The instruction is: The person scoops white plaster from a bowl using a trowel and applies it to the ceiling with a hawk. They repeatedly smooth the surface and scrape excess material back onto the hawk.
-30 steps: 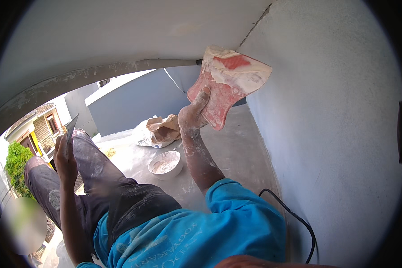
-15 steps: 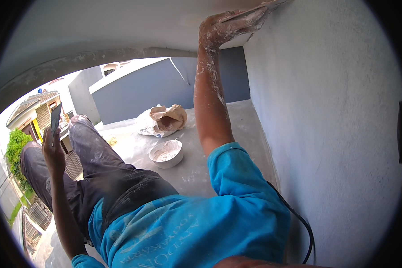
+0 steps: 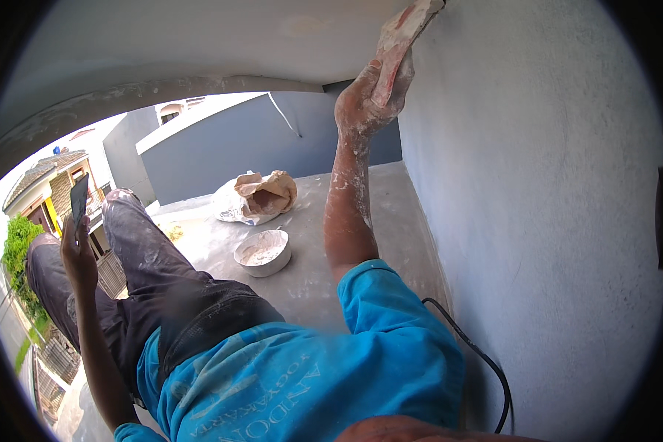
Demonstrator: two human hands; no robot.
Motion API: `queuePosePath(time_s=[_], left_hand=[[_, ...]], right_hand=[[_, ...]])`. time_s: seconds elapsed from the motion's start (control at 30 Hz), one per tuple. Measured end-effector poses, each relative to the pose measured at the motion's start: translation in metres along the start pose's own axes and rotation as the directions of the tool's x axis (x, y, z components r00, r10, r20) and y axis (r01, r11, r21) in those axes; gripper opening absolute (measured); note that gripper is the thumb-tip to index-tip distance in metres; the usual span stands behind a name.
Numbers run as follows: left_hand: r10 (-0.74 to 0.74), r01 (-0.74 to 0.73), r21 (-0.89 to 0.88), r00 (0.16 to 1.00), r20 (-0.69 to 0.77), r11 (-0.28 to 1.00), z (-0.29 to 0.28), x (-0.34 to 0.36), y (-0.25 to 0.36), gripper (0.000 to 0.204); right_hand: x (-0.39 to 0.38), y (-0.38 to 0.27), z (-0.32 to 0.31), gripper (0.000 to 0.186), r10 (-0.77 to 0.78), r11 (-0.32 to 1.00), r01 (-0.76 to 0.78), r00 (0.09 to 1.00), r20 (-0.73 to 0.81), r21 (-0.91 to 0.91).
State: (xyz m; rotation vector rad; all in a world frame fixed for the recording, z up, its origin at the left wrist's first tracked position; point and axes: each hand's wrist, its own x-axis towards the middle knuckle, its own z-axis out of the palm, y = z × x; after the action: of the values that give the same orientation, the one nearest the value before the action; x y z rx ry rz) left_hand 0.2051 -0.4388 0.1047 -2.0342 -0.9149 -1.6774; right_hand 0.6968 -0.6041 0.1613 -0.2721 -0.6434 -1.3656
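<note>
My right hand (image 3: pixel 368 103), white with plaster, is raised and wrapped round a putty knife (image 3: pixel 404 37) that has a reddish handle and is smeared with filler. Its tip points up to the corner where the ceiling (image 3: pixel 199 44) meets the right wall (image 3: pixel 530 147); whether it touches cannot be made out. Over by my knees, my left hand (image 3: pixel 79 254) grips a dark flat scraper blade (image 3: pixel 79 197), held upright. A white bowl (image 3: pixel 271 265) of pale filler stands on the floor near my hip.
An opened paper sack (image 3: pixel 232 205) of powder lies beyond the bowl on the grey floor (image 3: pixel 317 295). A low dark grey wall (image 3: pixel 214 151) runs behind it. Under my right shoulder a black cable (image 3: pixel 486 357) curves along the wall. Houses and a drop show at left.
My right hand has come down from the ceiling and turned, so the putty knife now points upward. My left hand still holds its blade. The view has shifted slightly.
</note>
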Motion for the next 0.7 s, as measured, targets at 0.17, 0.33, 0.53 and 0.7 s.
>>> queuePosePath(time_s=[0.17,0.33,0.53,0.7], left_hand=[[0.026,-0.023,0.034,0.995,-0.098,0.999,0.001,-0.005,-0.018,0.041],[-0.070,0.069,-0.017,0.997,-0.043,0.997,0.003,-0.005,-0.015,0.043],[-0.078,0.079,-0.027,0.996,0.044,0.996,0.003,-0.001,-0.008,0.037],[-0.036,0.037,0.025,0.999,-0.040,0.999,0.004,-0.006,-0.028,0.037]], right_hand=[[0.019,0.030,-0.013,0.046,0.144,0.988,-0.146,0.988,-0.061,-0.041],[0.029,0.034,-0.014,0.051,0.243,0.970,-0.242,0.969,0.042,-0.022],[-0.005,0.024,0.005,0.045,0.010,0.998,-0.009,1.000,0.007,-0.069],[-0.001,0.059,0.046,0.054,-0.005,0.971,-0.045,0.977,-0.211,-0.234]])
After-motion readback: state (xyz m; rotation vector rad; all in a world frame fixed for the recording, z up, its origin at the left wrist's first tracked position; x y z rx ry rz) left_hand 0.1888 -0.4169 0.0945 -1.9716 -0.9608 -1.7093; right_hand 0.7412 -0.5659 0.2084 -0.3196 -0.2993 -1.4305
